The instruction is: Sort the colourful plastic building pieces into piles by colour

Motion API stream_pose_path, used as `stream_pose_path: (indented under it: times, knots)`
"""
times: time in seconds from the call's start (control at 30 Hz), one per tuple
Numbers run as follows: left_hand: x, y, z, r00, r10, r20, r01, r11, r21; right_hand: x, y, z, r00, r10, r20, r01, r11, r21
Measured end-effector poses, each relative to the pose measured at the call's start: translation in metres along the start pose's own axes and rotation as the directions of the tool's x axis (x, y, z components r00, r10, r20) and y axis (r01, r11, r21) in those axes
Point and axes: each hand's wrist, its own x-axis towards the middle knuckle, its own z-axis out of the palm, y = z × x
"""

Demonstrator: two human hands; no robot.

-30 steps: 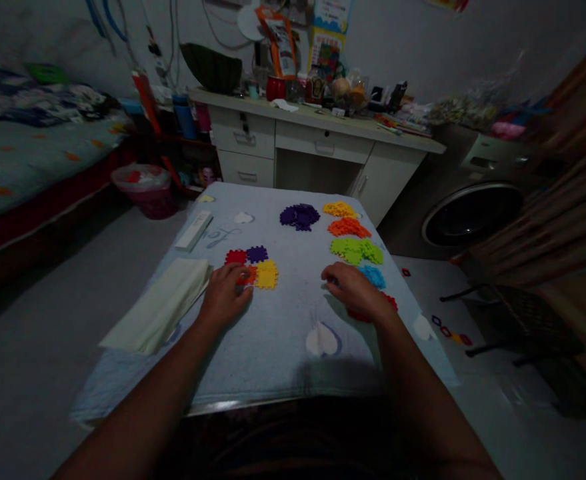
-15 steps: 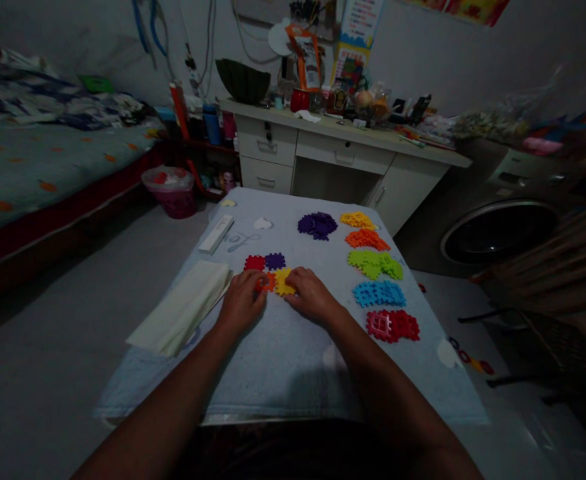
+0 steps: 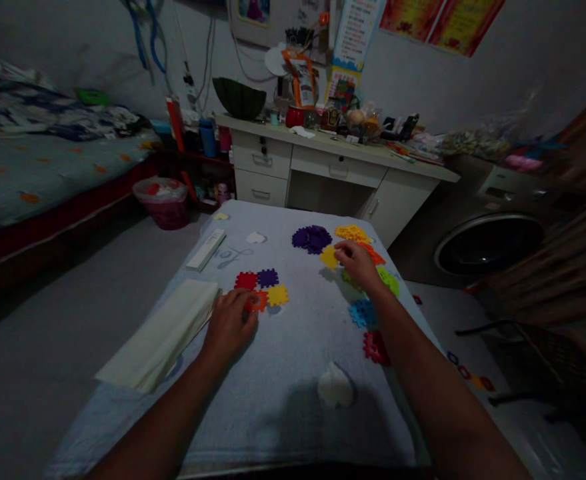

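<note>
A small patch of joined plastic tiles lies mid-table: a red tile [image 3: 245, 280], a purple tile [image 3: 267, 277], an orange tile [image 3: 259, 301] and a yellow tile [image 3: 277, 295]. My left hand [image 3: 229, 327] rests on the cloth with its fingers curled against the orange tile. My right hand [image 3: 357, 263] is out over the colour piles at the right and pinches a loose yellow tile [image 3: 329, 257]. Under and around it lie the purple pile [image 3: 312, 238], yellow pile [image 3: 351, 233], orange pile [image 3: 373, 252] and green pile [image 3: 389, 281].
A blue pile [image 3: 361, 312] and a red pile [image 3: 375, 346] lie beside my right forearm. A folded pale cloth [image 3: 160, 333] sits at the table's left, a white box [image 3: 206, 249] and scissors [image 3: 235, 255] behind it. A desk [image 3: 333, 163], bed and washing machine surround the table.
My right hand has left the joined tiles, reached right to the piles and now holds a yellow tile. My left hand has stayed by the orange tile.
</note>
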Motion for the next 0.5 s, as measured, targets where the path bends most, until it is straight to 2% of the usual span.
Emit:
stream_pose_path:
  times: [0.07, 0.2, 0.3, 0.4, 0.5]
  knots:
    - [0.000, 0.002, -0.001, 1.000, -0.021, -0.008, 0.021, 0.999, -0.024, 0.022, 0.020, -0.015, 0.978, 0.147, -0.149, -0.139, 0.988, 0.061]
    - [0.000, 0.003, -0.001, 1.000, -0.021, -0.010, 0.020, 0.997, -0.072, 0.059, 0.051, -0.034, 0.889, 0.371, -0.269, -0.323, 0.924, 0.205]
    - [0.000, 0.001, 0.000, 1.000, -0.021, -0.013, 0.020, 0.996, -0.091, 0.081, 0.065, -0.041, 0.797, 0.520, -0.308, -0.413, 0.840, 0.351]
    - [-0.001, -0.001, 0.001, 1.000, -0.021, -0.018, 0.019, 0.995, -0.100, 0.098, 0.076, -0.044, 0.710, 0.637, -0.299, -0.469, 0.745, 0.474]
    - [-0.002, -0.001, -0.001, 1.000, -0.015, -0.026, 0.013, 0.995, -0.098, 0.112, 0.086, -0.042, 0.676, 0.681, -0.283, -0.498, 0.704, 0.506]
